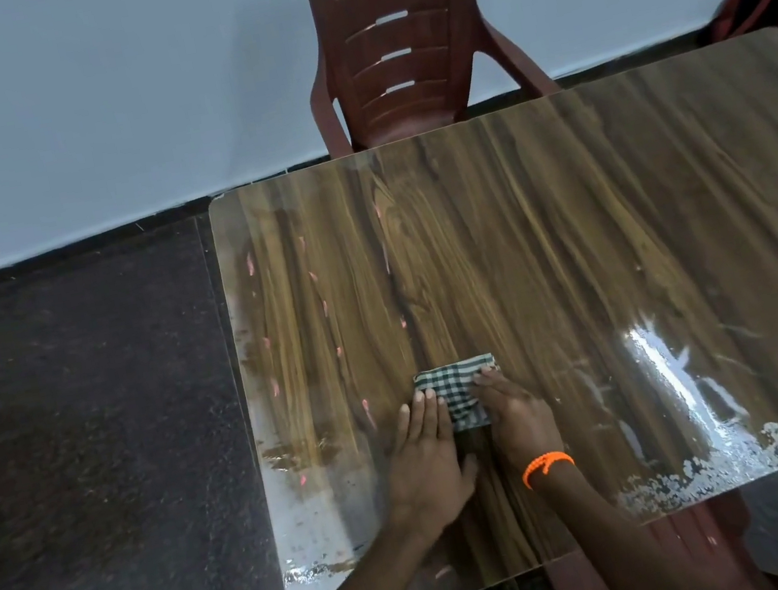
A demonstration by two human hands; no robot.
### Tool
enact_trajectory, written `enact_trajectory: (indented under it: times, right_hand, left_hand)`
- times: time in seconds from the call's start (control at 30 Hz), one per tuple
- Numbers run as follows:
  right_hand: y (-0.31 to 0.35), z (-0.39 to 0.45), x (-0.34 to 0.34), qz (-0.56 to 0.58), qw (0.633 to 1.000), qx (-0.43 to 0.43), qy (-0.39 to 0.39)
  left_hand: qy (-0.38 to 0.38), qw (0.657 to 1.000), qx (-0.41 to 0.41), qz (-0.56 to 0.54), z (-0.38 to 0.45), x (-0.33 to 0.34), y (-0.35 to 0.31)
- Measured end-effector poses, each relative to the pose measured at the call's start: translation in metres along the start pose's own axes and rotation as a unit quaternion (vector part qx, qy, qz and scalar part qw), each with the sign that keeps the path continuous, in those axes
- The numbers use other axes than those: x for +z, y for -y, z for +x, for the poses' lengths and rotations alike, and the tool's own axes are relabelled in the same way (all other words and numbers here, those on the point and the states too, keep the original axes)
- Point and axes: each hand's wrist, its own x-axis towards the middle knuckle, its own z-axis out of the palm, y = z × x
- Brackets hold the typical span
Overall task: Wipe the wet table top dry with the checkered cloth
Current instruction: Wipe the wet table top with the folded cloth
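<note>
Left hand [424, 449] and right hand [517, 415] press flat, straight fingers on the folded checkered cloth [458, 389], gripping nothing, on the wet table top [574, 236].

The worktop [546, 225] is glossy wood-grain laminate, wet and shining near its front edge. On it lies soft woven cloth [455, 389]. Behind stands a smooth plastic chair [398, 33].

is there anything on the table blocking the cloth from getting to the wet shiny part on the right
Nothing visible does. The checkered cloth lies flat under the left hand and right hand, and the table top between it and the wet patch holds no objects.
</note>
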Motion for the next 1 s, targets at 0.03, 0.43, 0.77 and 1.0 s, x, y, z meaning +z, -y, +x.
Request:
enact_trajectory:
  times: [0.03, 0.43, 0.77, 1.0]
  right_hand:
    - [0.005, 0.0, 0.002, -0.001, 1.0, 0.001, 0.004]
    - [-0.007, -0.03, -0.014, -0.014, 1.0, 0.0, 0.027]
    - [0.012, 0.048, 0.004, -0.005, 1.0, -0.021, -0.001]
    - [0.002, 0.015, 0.006, -0.003, 0.996, -0.07, 0.048]
  left_hand:
    - [0.004, 1.0, 0.001, 0.001, -0.003, 0.001, 0.004]
    - [0.026, 0.998, 0.01, -0.054, -0.015, 0.008, -0.016]
    - [-0.003, 1.0, -0.01, -0.022, 0.042, -0.025, 0.029]
    - [0.023, 0.999, -0.003, -0.025, -0.007, 0.002, 0.02]
